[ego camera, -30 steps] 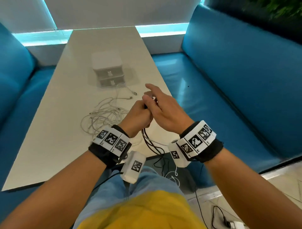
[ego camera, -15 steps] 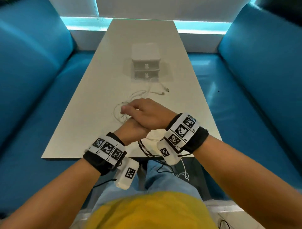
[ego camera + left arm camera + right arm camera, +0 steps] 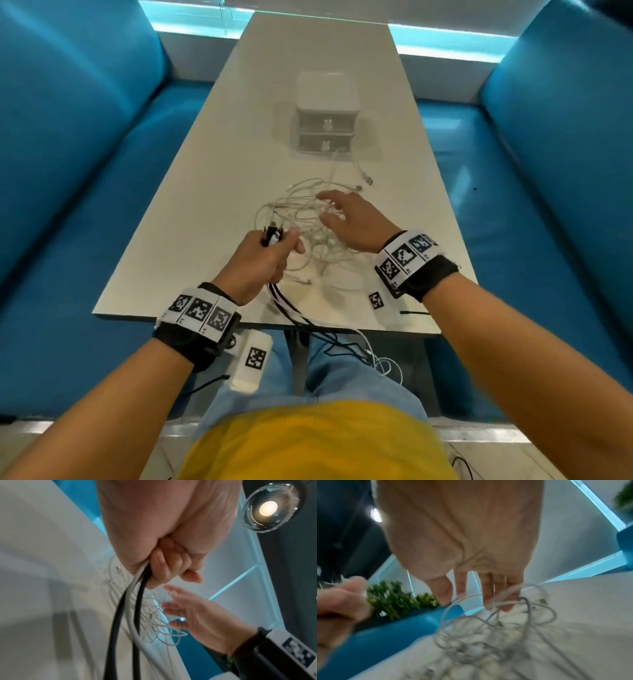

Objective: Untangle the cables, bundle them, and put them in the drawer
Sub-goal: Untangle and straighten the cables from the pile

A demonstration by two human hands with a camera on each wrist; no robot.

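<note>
Gripping black-and-white cable ends (image 3: 272, 236) in a fist, left hand (image 3: 262, 262) has split from right hand (image 3: 354, 222). Right now reaches w/ spread fingers into tangled thin white cables (image 3: 308, 219) under it; untangling's barely begun.

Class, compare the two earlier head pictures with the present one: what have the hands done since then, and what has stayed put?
The right hand has left the left hand and reached forward into the white cable tangle, fingers spread among its loops. The left hand still grips the black and white cables, which trail off the table edge. The drawer unit remains shut, farther back on the table.
</note>
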